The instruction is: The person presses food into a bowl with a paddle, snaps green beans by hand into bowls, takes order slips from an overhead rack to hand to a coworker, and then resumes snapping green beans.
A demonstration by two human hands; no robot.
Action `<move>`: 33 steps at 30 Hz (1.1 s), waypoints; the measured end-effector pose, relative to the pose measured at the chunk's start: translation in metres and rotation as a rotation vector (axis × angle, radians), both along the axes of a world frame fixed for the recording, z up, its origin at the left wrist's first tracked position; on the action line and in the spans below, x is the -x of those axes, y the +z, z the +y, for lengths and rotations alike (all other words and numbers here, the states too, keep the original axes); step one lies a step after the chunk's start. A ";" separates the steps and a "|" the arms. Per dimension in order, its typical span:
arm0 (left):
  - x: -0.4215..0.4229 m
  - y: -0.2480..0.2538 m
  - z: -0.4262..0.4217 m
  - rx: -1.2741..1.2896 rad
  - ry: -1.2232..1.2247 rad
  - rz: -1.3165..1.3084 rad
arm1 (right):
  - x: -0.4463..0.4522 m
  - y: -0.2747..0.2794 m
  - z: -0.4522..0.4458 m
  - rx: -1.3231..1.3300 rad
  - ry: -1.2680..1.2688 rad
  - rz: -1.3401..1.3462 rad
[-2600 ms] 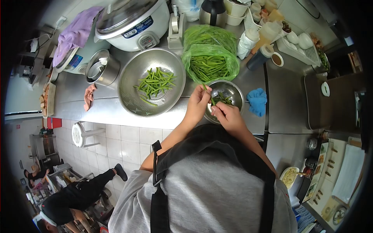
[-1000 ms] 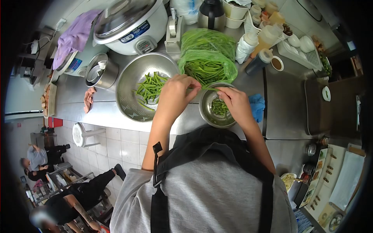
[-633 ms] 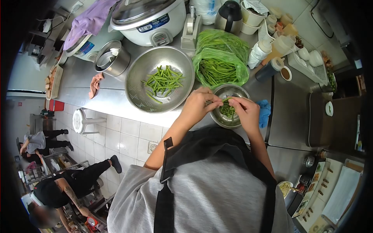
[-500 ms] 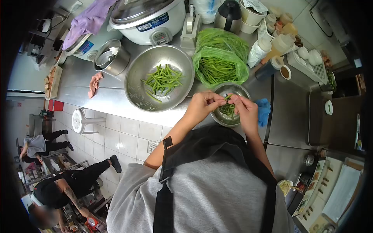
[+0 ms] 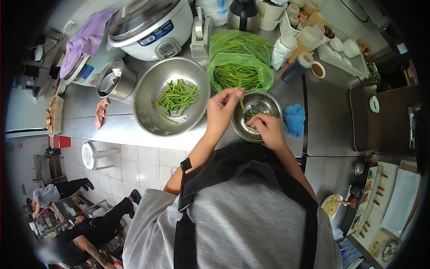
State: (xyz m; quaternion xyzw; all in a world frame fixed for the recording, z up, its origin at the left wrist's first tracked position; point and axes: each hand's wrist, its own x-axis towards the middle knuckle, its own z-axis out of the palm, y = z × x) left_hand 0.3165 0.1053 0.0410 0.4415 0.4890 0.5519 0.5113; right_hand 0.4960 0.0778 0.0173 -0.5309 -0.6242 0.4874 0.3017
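Note:
My left hand [image 5: 225, 107] pinches a green bean [image 5: 242, 102] upright over the left rim of a small steel bowl [image 5: 273, 105]. Over the bowl's lower right side is my right hand [image 5: 268, 127], its thumb and fingers pressed together; whatever may be between them is too small to make out. Short green pieces [image 5: 254, 112] lie in that bowl. Behind it a green plastic bag [image 5: 237, 45] stands open, full of long green beans [image 5: 237, 76]. To the left, a perforated steel colander [image 5: 145, 103] holds cut beans [image 5: 178, 97].
A blue cloth [image 5: 294, 120] lies right of the bowl, near sauce bottles [image 5: 298, 67]. At the back left stand a rice cooker [image 5: 156, 33] and a steel pot [image 5: 127, 85]. Below left are a white stool [image 5: 89, 155] and two people [image 5: 85, 237], [image 5: 47, 193].
My hands have moved apart, the left up with a bean, the right staying low over the bowl. The camera view has shifted, and the people at lower left have changed posture.

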 end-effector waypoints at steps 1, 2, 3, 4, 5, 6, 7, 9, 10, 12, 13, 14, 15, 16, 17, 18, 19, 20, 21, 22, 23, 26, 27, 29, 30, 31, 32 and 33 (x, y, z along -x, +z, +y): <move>0.003 0.003 0.003 -0.005 0.021 0.006 | -0.003 0.000 0.000 -0.043 0.025 -0.125; 0.006 0.005 0.006 -0.009 0.041 0.011 | -0.006 -0.004 0.000 -0.103 0.017 -0.153; 0.008 0.005 0.008 -0.014 0.064 0.015 | -0.009 -0.011 -0.001 -0.162 0.010 -0.181; 0.010 -0.002 0.011 -0.044 0.052 0.000 | -0.011 -0.015 -0.002 -0.221 0.005 -0.209; 0.010 -0.002 0.011 -0.054 0.035 -0.005 | -0.013 -0.016 0.000 -0.373 0.013 -0.256; 0.008 -0.002 0.011 -0.064 0.019 -0.011 | -0.015 -0.017 0.003 -0.526 0.021 -0.303; 0.007 -0.002 0.010 -0.074 0.001 -0.017 | -0.015 -0.017 0.005 -0.678 0.028 -0.351; 0.000 0.002 0.007 -0.058 -0.026 -0.034 | -0.006 -0.002 0.007 -0.450 0.009 -0.135; -0.003 0.003 0.005 -0.050 -0.041 -0.042 | -0.001 0.007 0.007 -0.334 -0.001 -0.028; -0.009 0.000 0.003 -0.056 -0.059 -0.037 | 0.004 0.021 0.010 -0.094 0.019 0.077; -0.011 -0.003 0.002 -0.060 -0.067 -0.034 | 0.006 0.024 0.011 0.026 0.030 0.130; -0.013 -0.002 0.002 -0.052 -0.057 -0.095 | 0.007 0.026 0.011 0.025 0.031 0.144; -0.012 0.000 0.001 -0.028 -0.070 -0.097 | 0.008 0.027 0.011 0.024 0.033 0.158; -0.010 0.002 0.001 -0.003 -0.081 -0.099 | 0.009 0.027 0.012 0.023 0.037 0.173; -0.007 0.005 0.001 0.022 -0.089 -0.101 | 0.009 0.025 0.013 0.059 0.037 0.252; -0.003 0.003 0.001 0.024 -0.123 -0.126 | 0.007 0.020 0.012 0.097 0.038 0.332; 0.001 -0.001 0.000 0.027 -0.157 -0.151 | 0.006 0.015 0.012 0.137 0.038 0.410; 0.003 -0.002 0.000 0.029 -0.192 -0.177 | 0.006 0.011 0.011 0.190 -0.005 0.522; 0.002 -0.003 -0.002 0.005 -0.196 -0.180 | 0.007 0.007 0.011 0.242 -0.051 0.633; 0.001 -0.003 -0.004 -0.020 -0.201 -0.183 | 0.007 0.005 0.011 0.294 -0.098 0.744; -0.001 -0.003 -0.007 -0.045 -0.207 -0.186 | 0.007 0.006 0.011 0.348 -0.119 0.844; -0.009 -0.007 -0.018 -0.049 -0.175 -0.241 | 0.008 0.009 0.012 0.487 -0.190 1.098; -0.009 -0.008 -0.021 -0.046 -0.159 -0.236 | 0.009 0.007 0.013 0.519 -0.215 1.152; -0.007 -0.009 -0.025 -0.039 -0.127 -0.227 | 0.008 0.004 0.016 0.547 -0.271 1.211; 0.000 -0.009 -0.023 -0.018 -0.074 -0.206 | 0.006 0.003 0.019 0.542 -0.302 1.217; 0.014 -0.007 -0.019 0.003 -0.022 -0.186 | 0.004 0.003 0.022 0.537 -0.332 1.222; 0.030 -0.005 -0.013 0.023 0.030 -0.165 | -0.002 0.001 0.023 0.473 -0.285 1.047; 0.052 -0.008 -0.005 -0.013 0.119 -0.002 | -0.009 0.000 0.024 0.409 -0.238 0.871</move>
